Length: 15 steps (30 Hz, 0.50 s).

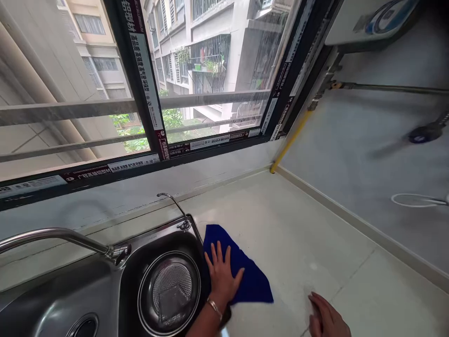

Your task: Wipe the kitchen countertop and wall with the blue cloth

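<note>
A blue cloth (250, 281) lies spread on the pale countertop, beside the right rim of the sink. My left hand (221, 276) rests palm down on it, with fingers spread and a bracelet on the wrist. Low in the view, my right hand (328, 318) hovers over or rests on the counter, apart from the cloth. Its fingers are loosely bent, with a gap between thumb and index finger and nothing visible in them; the lower part of this hand is cut off by the frame.
A steel double sink (122, 290) with a large faucet (70, 235) and a small thin tap (175, 203) is at left. A round perforated strainer (171, 285) sits in its right basin. A yellow pipe (291, 142) rises at the back corner, below a wall-mounted heater (372, 23). Windows line the back.
</note>
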### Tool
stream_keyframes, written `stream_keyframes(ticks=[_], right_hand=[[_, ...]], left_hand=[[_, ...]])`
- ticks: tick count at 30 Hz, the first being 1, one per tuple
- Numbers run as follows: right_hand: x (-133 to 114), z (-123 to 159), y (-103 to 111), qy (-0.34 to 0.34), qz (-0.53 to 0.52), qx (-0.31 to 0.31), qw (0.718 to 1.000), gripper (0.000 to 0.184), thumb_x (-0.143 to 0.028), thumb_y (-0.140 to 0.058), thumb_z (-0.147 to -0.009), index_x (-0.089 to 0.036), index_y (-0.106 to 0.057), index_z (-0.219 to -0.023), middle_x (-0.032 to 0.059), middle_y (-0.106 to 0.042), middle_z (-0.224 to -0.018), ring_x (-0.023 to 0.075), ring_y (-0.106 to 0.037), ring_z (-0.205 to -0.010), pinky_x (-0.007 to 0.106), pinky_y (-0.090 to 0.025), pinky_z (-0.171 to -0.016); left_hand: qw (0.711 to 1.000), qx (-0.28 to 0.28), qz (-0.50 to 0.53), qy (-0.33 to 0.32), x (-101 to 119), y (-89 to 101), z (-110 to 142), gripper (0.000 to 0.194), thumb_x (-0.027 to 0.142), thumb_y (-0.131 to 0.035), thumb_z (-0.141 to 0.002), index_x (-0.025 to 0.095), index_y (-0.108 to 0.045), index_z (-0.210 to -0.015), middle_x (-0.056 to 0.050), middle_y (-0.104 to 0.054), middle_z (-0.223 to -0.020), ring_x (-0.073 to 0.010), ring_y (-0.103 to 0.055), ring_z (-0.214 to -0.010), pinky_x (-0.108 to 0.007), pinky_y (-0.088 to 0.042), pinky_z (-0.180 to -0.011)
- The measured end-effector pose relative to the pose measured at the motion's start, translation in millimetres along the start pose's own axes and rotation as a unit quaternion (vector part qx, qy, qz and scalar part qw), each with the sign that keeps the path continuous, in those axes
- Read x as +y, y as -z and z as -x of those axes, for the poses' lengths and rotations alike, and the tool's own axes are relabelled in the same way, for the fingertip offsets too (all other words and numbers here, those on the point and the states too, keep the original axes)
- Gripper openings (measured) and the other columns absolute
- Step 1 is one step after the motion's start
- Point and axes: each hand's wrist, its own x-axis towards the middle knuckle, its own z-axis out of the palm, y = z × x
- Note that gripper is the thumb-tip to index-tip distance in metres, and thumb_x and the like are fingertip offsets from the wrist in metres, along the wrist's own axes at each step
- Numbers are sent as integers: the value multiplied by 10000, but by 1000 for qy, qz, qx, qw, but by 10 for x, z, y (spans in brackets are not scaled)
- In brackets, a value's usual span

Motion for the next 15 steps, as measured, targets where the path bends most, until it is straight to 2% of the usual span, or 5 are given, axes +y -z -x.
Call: stream_keyframes(ticks=[6, 11, 15], right_hand=[[-51, -11, 73, -7, -3, -6, 1000, 393, -309, -357, -940, -185, -499, -1285, 145, -596, -1321, 302, -632, -1053, 473, -547, -822], [-7, -10, 47, 15, -6, 12, 1000, 403, -291, -388, -923, -179, -499, -1294, 142, -598, -1312, 297, -626, -1060, 460, -543, -831], [-66, -22, 82, -10, -3, -5, 1000, 411, -281, -375, -918, -189, -490, -1302, 144, -587, -1326, 316, -607, -1120, 498, -518, -890]], left_hand=[[999, 16, -5, 46, -270, 31, -666, 699, 634, -443, -894, 281, -386, -1494, -114, -203, -1668, -348, -94, -1547, -644, -173, -1237], [997, 10, -27, 69, -460, 92, -1150, 716, 640, -432, -896, 242, -394, -1490, -149, -223, -1658, -368, -100, -1544, -644, -150, -1236], [995, 17, -67, 78, -515, 96, -1466, 732, 631, -423, -900, 206, -387, -1495, -191, -245, -1641, -411, -137, -1529, -666, -135, -1220]])
